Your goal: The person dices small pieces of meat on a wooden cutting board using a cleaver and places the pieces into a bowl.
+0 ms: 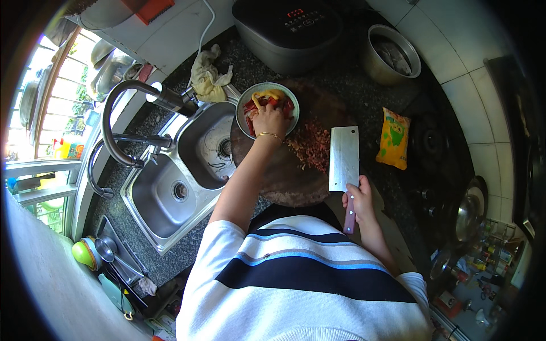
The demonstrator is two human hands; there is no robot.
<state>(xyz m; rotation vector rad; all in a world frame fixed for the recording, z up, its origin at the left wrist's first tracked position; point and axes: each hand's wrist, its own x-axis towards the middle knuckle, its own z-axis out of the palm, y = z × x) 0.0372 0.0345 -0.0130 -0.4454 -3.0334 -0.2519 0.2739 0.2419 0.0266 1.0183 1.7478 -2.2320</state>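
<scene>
My left hand (269, 120) reaches down into a round bowl (295, 123) of red chili peppers (289, 107) and a yellow curved piece (268, 93); its fingertips are hidden among them. The bowl stands at the back left of a round wooden chopping board (277, 179). Chopped red bits (310, 145) lie heaped on the board to the right of the bowl. My right hand (361, 198) holds a cleaver (344, 157) by its riveted handle, with the broad blade pointing away from me over the board's right edge.
Left of the board is a double steel sink (164, 204) with a curved faucet (111, 123) and a cloth (210, 74). A rice cooker (286, 38) stands behind. To the right are a metal pot (416, 64), a yellow packet (393, 138) and a stove (431, 140).
</scene>
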